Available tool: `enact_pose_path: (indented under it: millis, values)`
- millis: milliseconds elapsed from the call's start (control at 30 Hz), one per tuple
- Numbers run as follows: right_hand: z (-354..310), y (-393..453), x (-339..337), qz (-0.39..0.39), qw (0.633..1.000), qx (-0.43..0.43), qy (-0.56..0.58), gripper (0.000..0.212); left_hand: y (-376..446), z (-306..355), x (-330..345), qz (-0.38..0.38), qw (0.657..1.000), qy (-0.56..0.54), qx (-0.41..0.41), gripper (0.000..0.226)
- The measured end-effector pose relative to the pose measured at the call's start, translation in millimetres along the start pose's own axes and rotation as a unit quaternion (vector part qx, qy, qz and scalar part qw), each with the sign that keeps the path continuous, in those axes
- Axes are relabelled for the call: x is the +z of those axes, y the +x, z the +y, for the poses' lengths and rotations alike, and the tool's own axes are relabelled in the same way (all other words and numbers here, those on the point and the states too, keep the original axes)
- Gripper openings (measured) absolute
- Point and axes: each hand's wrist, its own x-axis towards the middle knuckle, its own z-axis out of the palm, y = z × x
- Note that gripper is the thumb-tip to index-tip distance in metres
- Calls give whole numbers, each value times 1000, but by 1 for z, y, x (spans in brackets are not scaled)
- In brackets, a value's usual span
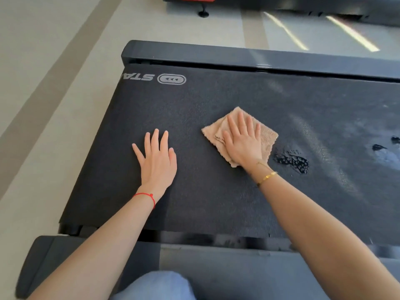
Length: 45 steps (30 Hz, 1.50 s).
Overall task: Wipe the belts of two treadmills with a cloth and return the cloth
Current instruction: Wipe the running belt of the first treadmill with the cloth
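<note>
Your right hand [243,140] presses the cloth [267,137] flat on the belt [216,191], fingers straight; left hand [157,158] rests flat beside it, fingers spread.

On the treadmill belt [216,191] the left hand [157,160] lies flat, left of the cloth [267,137]; the right hand [243,140] lies on the cloth. Wet patches [291,160] sit right of it.

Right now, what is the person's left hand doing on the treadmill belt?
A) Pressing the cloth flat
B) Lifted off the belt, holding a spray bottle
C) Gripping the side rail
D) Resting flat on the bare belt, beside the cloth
D: the left hand lies with straight fingers on the bare belt, apart from the cloth, which the right hand presses down.
</note>
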Motion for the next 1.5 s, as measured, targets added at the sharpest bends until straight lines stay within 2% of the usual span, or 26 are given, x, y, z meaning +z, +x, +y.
enact_pose_path:
  millis: [67,167,300,367,467,600,700,800,900,967,1067,1133,1200,1267,1400,1433,1500]
  values:
    - [-24,23,1,-9,1000,-19,-3,58,0,2,1,17,1000,-2,-8,56]
    - [-62,30,12,-24,988,-154,-22,59,-1,2,5,39,999,-5,-15,57]
    - [-48,16,18,-31,965,-259,-21,55,1,0,7,36,999,18,-20,59]
    - [-24,26,13,-22,968,-251,-14,55,2,1,8,34,999,28,-19,59]
    - [-4,78,1,-9,985,-173,-18,55,2,1,8,30,998,42,-28,60]
    - [-30,170,-9,-16,996,-91,-9,57,3,3,8,23,998,54,-37,62]
    - [-81,204,-2,-37,990,-135,-20,58,4,3,7,18,998,55,-38,63]
    - [-130,192,8,-56,962,-263,-50,58,5,3,6,17,998,49,-37,62]
    - [-128,175,15,-67,928,-363,-56,57,5,2,6,12,998,43,-35,64]
    - [-106,188,11,-56,932,-354,-51,56,5,1,6,13,998,38,-37,63]
    - [-84,231,0,-45,963,-260,-52,58,6,2,5,13,999,36,-38,63]
    - [-87,249,-3,-46,978,-197,-41,58,6,2,4,9,999,33,-40,62]
    - [-97,247,-3,-29,982,-181,-34,58,6,2,4,9,999,34,-41,62]
    - [-101,227,-1,-40,974,-222,-32,58,5,2,2,8,999,31,-36,62]
    - [-73,156,7,-62,921,-383,-48,60,4,2,2,7,999,30,-31,62]
    - [-58,147,6,-71,914,-397,-44,60,3,2,1,7,999,30,-32,62]
    - [-29,153,1,-60,928,-366,-47,59,3,2,2,8,999,31,-32,62]
